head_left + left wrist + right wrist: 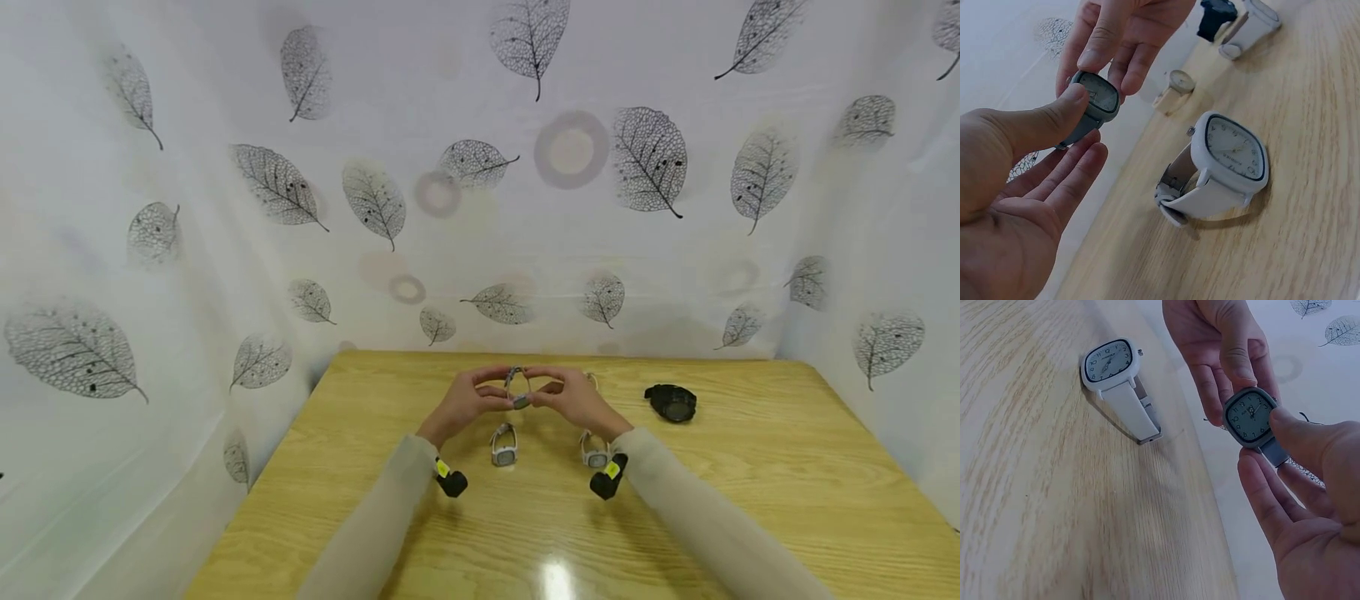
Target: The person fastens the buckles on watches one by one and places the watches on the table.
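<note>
A grey-green wristwatch (521,402) with a rounded square dial is held up between both hands above the back of the table, its strap forming a loop. My left hand (467,402) pinches one side of it; in the left wrist view the thumb lies at the edge of the watch case (1102,95). From the other side my right hand (576,400) grips it, thumb against the case (1251,416) in the right wrist view. Below the hands stand two white wristwatches, one on the left (505,456) and one on the right (597,459), straps looped.
A black wristwatch (677,405) lies on the wooden table (750,492) at the right. Another watch with a pale strap (1179,86) sits farther back, mostly hidden behind my right hand in the head view. A leaf-patterned curtain (480,233) hangs behind the table.
</note>
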Motion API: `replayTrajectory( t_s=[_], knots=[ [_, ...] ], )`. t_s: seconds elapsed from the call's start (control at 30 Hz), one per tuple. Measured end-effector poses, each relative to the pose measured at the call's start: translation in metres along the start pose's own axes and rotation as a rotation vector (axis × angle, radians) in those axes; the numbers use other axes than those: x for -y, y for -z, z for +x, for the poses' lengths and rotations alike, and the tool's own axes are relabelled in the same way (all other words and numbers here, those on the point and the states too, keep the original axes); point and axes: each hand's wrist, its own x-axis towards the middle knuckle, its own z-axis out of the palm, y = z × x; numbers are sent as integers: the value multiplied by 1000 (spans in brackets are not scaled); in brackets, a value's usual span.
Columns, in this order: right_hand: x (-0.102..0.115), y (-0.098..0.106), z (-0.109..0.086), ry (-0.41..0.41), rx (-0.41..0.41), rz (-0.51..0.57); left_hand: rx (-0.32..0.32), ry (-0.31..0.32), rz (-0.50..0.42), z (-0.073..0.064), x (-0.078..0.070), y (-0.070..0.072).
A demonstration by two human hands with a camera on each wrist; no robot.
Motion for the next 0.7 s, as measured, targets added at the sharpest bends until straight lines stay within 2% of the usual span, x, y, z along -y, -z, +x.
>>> replayTrajectory(
  t_s=[0.2, 0.47, 0.7],
  knots=[
    [2, 1, 7, -25, 20, -4, -4, 17, 11, 3, -4, 6],
    [-1, 2, 21, -58, -6, -47, -43, 46, 70, 20, 0, 16],
    [-6, -2, 33, -81, -8, -39, -56, 76, 74, 24, 0, 19]
  ],
)
